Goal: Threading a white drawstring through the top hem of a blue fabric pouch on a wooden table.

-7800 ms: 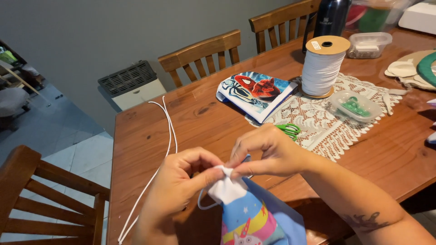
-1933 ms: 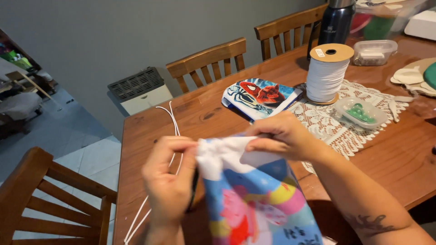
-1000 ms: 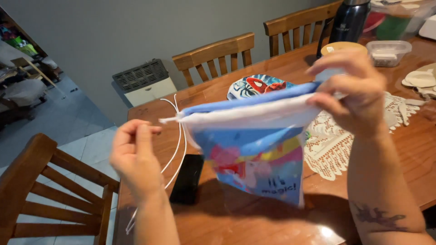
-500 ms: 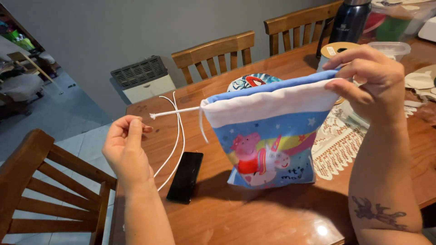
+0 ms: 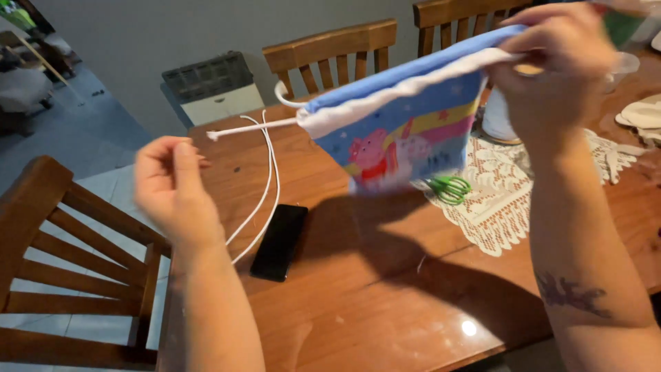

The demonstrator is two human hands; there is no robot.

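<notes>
My right hand [image 5: 558,69] pinches the top hem of a small blue drawstring bag [image 5: 406,131] with a cartoon pig print and holds it up above the wooden table [image 5: 385,296]. A white cord [image 5: 248,128] sticks out of the bag's hem to the left, its end free in the air. My left hand [image 5: 172,193] hovers left of the bag with fingers loosely curled and nothing in it. More white cord [image 5: 265,186] lies on the table under the bag.
A black phone [image 5: 279,241] lies flat on the table. Green scissors [image 5: 447,187] rest on a white lace mat [image 5: 509,200]. Wooden chairs stand at the far side [image 5: 330,58] and at my left [image 5: 62,262]. A grey heater [image 5: 210,86] stands by the wall.
My right hand has lifted the bag higher and to the right. My left hand has let go of the cord end and dropped lower. Earlier both hands worked at the bag's hem.
</notes>
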